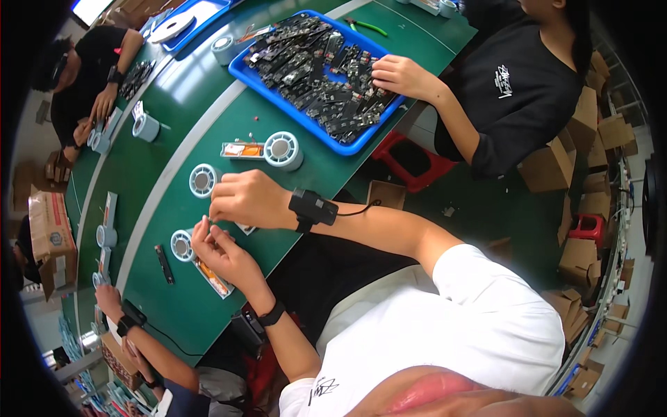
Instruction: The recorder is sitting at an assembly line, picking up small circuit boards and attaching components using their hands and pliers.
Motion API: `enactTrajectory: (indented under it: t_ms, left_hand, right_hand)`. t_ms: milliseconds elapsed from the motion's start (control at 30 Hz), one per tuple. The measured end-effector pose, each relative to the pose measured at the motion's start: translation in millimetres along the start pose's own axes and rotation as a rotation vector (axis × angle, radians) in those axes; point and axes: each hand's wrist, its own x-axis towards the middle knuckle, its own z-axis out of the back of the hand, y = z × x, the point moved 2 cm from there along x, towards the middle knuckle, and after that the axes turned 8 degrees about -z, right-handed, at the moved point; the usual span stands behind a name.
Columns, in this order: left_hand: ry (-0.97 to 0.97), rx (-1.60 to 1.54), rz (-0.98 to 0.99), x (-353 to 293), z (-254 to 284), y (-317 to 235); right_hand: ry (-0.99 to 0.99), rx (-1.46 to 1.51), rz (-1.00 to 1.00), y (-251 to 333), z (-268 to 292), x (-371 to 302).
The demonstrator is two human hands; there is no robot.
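Over the green table, my left hand (228, 258) and my right hand (249, 197) meet, fingertips pinched close together. Whatever is between them is too small or hidden to name. Beneath my left hand lies a light-blue round-headed device (182, 245), its open handle showing orange and white parts. A second such device (203, 181) stands just beyond my right hand, which partly covers it. Farther off is a third device (283, 151), with its handle pointing left. A narrow black circuit board (164, 264) lies alone to the left of my left hand.
A blue tray (240, 75) heaped with circuit boards sits at the far side, where a co-worker's hand (403, 76) reaches in. Green-handled pliers (367, 27) lie behind it. Other people work at left. A red stool (410, 163) and cardboard boxes (552, 167) stand to the right.
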Motion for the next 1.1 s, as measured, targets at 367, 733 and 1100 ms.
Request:
enactTrajectory:
  t_ms: [367, 733, 1100]
  left_hand:
    - [-0.008, 0.012, -0.049, -3.6, -1.7, 2.0]
    - [-0.008, -0.101, -0.009, -3.9, 3.8, 4.8]
    - [0.012, -0.048, -0.118, 1.9, 2.9, 7.2]
  right_hand:
    - [0.062, -0.015, -0.03, -1.1, 0.0, -1.8]
    - [0.072, 0.028, -0.041, -3.2, -2.6, -1.3]
    - [0.08, -0.023, -0.01, -9.3, -3.6, 0.9]
